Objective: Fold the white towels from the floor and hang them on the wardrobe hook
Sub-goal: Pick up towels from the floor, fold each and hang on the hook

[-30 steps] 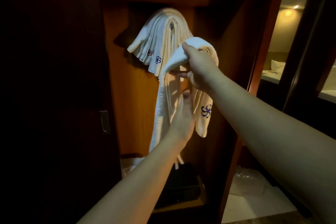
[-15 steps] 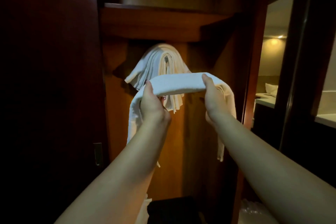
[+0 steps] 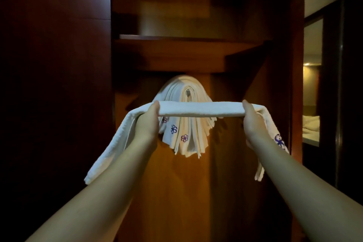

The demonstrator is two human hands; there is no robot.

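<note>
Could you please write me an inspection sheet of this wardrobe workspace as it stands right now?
Surface: brown wooden wardrobe back panel, wooden shelf above.
Job's things: folded white towel stretched level between both hands; stack of white towels with purple flower logos draped over a metal hook.
Clutter: nothing seen.
Hands: left hand and right hand each grip the towel, ends hanging outside them.
Cables: nothing seen.
Surroundings: dark wardrobe door left; lit room right.
</note>
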